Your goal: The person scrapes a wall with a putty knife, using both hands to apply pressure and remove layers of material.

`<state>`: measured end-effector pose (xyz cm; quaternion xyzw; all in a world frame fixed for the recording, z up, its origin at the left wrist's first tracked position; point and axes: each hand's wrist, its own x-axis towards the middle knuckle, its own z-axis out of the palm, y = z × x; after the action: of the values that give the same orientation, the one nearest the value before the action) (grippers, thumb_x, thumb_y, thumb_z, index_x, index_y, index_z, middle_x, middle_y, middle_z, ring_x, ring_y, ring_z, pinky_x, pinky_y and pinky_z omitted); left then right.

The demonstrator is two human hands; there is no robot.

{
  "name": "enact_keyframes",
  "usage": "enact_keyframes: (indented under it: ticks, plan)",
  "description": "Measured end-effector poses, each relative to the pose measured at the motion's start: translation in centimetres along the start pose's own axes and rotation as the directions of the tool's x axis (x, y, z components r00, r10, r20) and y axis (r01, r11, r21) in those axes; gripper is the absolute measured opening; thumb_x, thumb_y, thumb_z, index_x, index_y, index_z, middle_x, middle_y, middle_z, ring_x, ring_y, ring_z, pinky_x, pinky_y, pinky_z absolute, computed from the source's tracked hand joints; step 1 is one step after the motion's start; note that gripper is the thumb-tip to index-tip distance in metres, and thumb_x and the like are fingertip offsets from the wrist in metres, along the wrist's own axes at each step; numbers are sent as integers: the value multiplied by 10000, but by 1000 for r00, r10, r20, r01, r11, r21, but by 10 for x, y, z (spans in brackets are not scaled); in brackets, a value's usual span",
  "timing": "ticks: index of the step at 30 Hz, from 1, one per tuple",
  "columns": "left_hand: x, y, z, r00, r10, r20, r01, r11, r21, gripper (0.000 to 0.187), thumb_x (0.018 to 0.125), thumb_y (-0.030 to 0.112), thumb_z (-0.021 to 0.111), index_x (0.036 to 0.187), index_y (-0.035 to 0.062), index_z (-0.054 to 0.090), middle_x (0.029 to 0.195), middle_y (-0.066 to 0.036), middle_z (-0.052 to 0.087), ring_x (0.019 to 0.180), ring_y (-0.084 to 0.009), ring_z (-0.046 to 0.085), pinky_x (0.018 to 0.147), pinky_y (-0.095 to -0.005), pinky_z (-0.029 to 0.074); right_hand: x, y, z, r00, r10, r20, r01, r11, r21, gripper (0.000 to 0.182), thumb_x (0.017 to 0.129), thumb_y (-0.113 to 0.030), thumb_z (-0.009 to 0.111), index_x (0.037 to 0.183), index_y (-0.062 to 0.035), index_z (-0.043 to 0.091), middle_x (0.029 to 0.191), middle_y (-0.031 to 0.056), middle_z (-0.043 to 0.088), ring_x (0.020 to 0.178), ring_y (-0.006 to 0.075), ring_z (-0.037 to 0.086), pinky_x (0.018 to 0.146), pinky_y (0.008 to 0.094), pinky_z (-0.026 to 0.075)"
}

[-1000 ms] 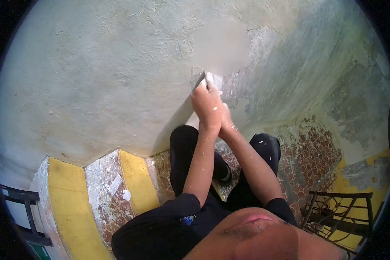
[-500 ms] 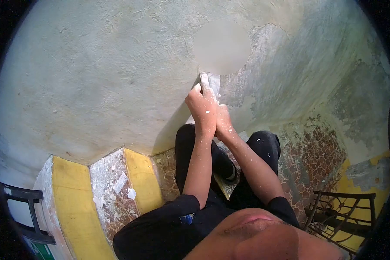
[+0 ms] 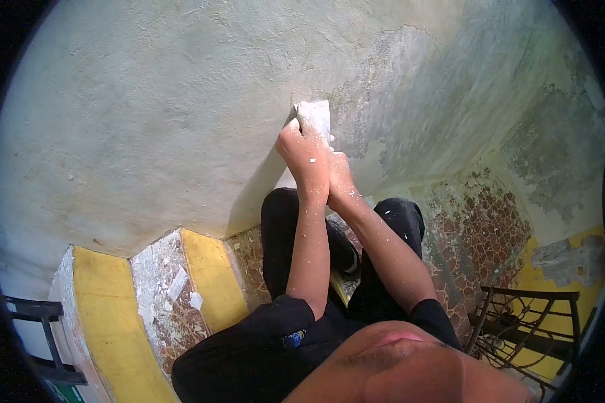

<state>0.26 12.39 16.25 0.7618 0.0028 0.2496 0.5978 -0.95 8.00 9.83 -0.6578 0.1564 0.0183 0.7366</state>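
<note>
Both my hands are together on a dust-whitened scraper [image 3: 321, 115], its broad flat blade up against the wall [image 3: 168, 114]. My left hand [image 3: 306, 151] is uppermost, its fingers closed round the tool close to the blade. Behind and below it, my right hand [image 3: 341, 176] is closed at the lower end of the tool; the left hand and wrist partly cover it, and the handle is hidden. White flakes speckle both hands and forearms. Right of the blade, the wall has a rougher, darker grey patch [image 3: 363, 94].
Steps with yellow edges [image 3: 104, 295] descend at left, littered with white scrapings [image 3: 178, 283]. My bent knees [image 3: 403, 218] are close to the wall. A brown patterned floor [image 3: 487, 221] and metal railing [image 3: 528, 322] are at right; a dark rail [image 3: 37, 309] is at far left.
The view has shifted a little. Both hands and the scraper have moved slightly up and left in the picture, and more of the blade shows. The grip is still two-handed.
</note>
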Motion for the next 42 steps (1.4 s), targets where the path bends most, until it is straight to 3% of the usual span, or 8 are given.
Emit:
enact_keyframes:
  ticks: [3, 9, 15, 24, 29, 36, 37, 42]
  plan:
    - [-1, 3, -1, 999, -41, 12, 41, 999, 13, 580, 1069, 347, 527, 794, -145, 665, 635, -200, 673, 572, -301, 714, 529, -438, 541, -3, -1, 3, 998, 67, 7, -67, 972, 226, 748, 958, -567, 625, 1053, 174, 664, 1002, 211, 739, 918, 196, 679, 767, 398, 522]
    - [14, -14, -2, 998, 55, 13, -57, 982, 181, 614, 1065, 384, 532, 744, -123, 659, 620, -200, 664, 553, -320, 698, 532, -438, 533, 4, 11, 13, 949, -305, 80, 315, 928, -197, 593, 989, -432, 629, 1081, 153, 653, 981, 188, 736, 885, 186, 665, 745, 396, 514]
    - [18, -8, -8, 998, 41, 44, -50, 976, 214, 637, 1060, 415, 538, 722, -113, 650, 602, -226, 635, 561, -338, 691, 552, -448, 529, 15, 25, 25, 982, -164, 88, 134, 951, 278, 488, 1002, -355, 621, 1131, 115, 649, 982, 221, 734, 876, 195, 660, 766, 404, 516]
    - [23, 14, 8, 998, 67, 8, -67, 992, 103, 638, 1048, 442, 536, 751, -104, 680, 635, -247, 663, 618, -383, 708, 605, -454, 537, 29, 0, 2, 913, -394, -104, 378, 914, -146, 383, 934, -292, 716, 920, 92, 715, 826, 107, 746, 783, 126, 633, 660, 369, 516]
    - [53, 80, 46, 971, 221, 91, -232, 965, 126, 617, 1034, 440, 542, 752, -92, 676, 661, -279, 658, 636, -398, 702, 641, -476, 530, 9, -78, -10, 861, -496, -112, 508, 843, 176, 247, 929, -196, 730, 977, 47, 720, 912, 47, 720, 805, 73, 569, 652, 316, 500]
    - [11, 20, 44, 979, -15, 201, -17, 987, 158, 530, 1030, 390, 562, 781, -60, 689, 690, -272, 645, 669, -429, 672, 669, -482, 517, 12, -5, -13, 989, -148, 23, 68, 582, 810, 316, 1048, -177, 561, 1328, -34, 598, 1226, 49, 643, 1024, 152, 645, 804, 316, 556]
    - [11, 15, 38, 987, 4, 160, -28, 988, 149, 495, 1030, 356, 566, 799, -65, 685, 690, -278, 638, 652, -406, 673, 669, -480, 516, 27, 12, -6, 969, -216, -119, 246, 805, 540, 487, 993, -420, 637, 1063, 57, 702, 971, 96, 729, 912, 191, 705, 732, 371, 532]
    - [-3, -1, 9, 978, 201, 61, -209, 955, 208, 400, 1038, 260, 547, 853, -70, 676, 733, -228, 692, 617, -286, 714, 594, -439, 532, 26, 25, -2, 978, -198, -60, 207, 915, 347, 529, 993, -452, 623, 1074, 65, 698, 970, 111, 731, 919, 201, 707, 739, 380, 532]
